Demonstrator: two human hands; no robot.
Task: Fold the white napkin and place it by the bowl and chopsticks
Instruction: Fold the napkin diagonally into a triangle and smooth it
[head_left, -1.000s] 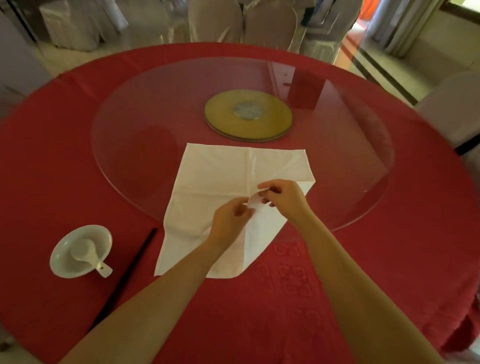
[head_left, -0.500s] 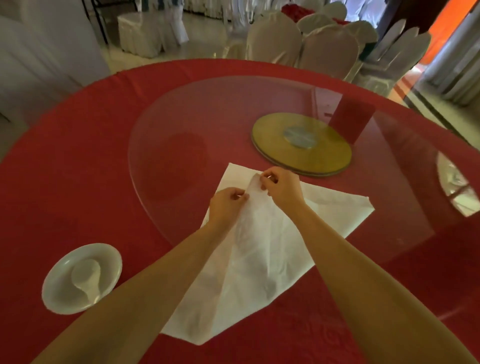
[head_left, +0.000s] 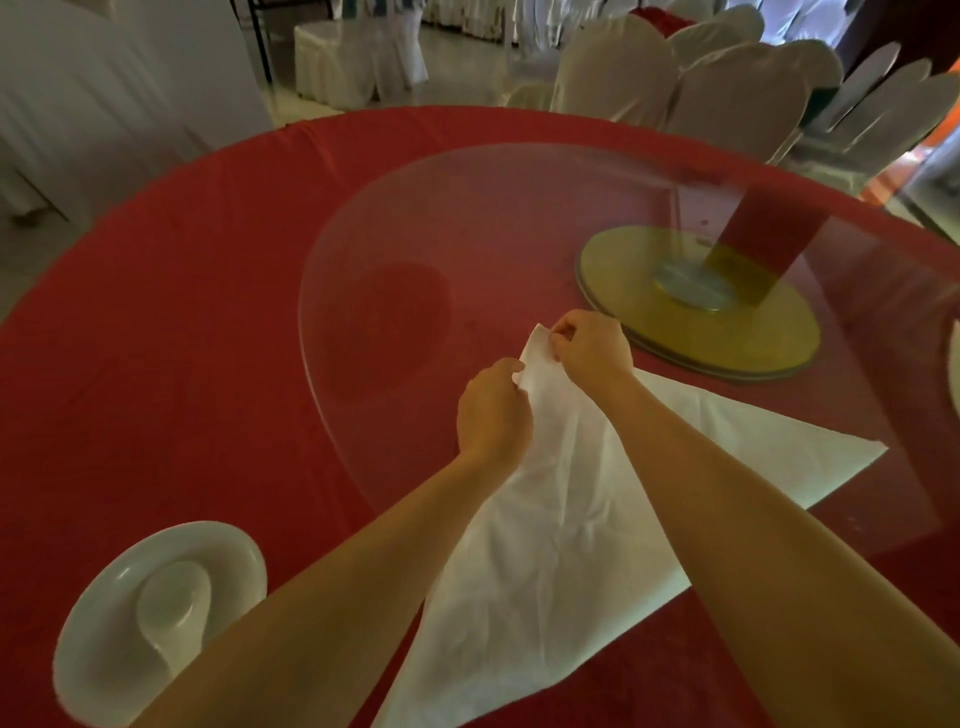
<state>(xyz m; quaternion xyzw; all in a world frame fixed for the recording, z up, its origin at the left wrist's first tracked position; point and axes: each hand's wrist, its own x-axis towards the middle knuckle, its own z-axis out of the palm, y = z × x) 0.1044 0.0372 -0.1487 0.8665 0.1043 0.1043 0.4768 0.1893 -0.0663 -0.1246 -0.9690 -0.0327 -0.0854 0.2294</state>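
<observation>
The white napkin lies folded corner to corner into a rough triangle, partly on the glass turntable and partly on the red cloth. Its far tip is pinched by both hands: my left hand grips the near side of the tip and my right hand grips the far side. A white bowl with a white spoon in it sits at the lower left, partly behind my left forearm. The chopsticks are not visible.
A round glass turntable on a gold base covers the middle of the red table. White-covered chairs stand beyond the far edge. A white rim shows at the right frame edge.
Both hands carried the near corner of the napkin up and over to the far corner, turning the flat square into a triangle. The view swung left and closer, and the chopsticks dropped from sight.
</observation>
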